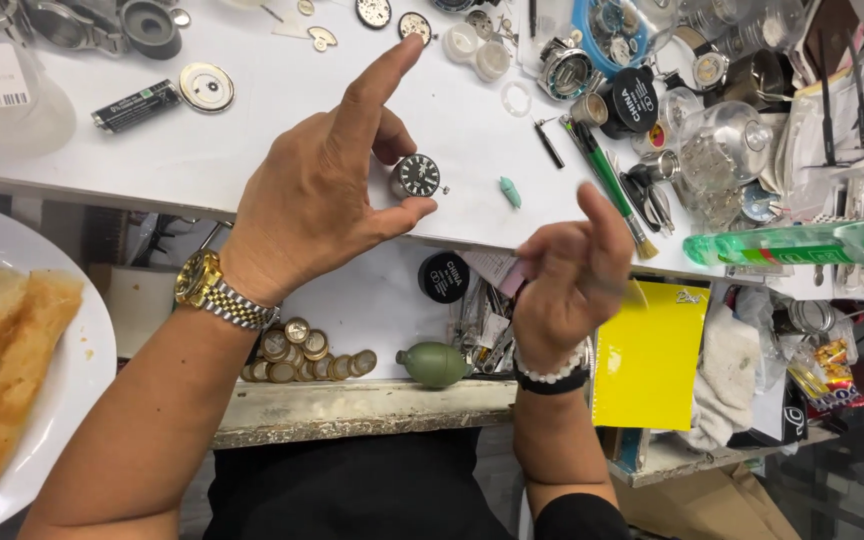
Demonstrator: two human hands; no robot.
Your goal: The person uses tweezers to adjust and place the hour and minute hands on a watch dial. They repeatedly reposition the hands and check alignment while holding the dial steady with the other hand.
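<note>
We hold a round black-dialled watch movement (419, 177) in our left hand (317, 195), pinched between thumb and a curled middle finger, the index finger pointing up and away. It has no long axis (only a small crown stem pointing right). Our right hand (572, 275) hovers just to its right and lower, loosely curled; we cannot tell whether it holds anything. The white bench (252, 140) lies under both, its edge close below the movement.

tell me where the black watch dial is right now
In the head view, the black watch dial sits centre frame, pinched in the left hand, above the white bench.
</note>
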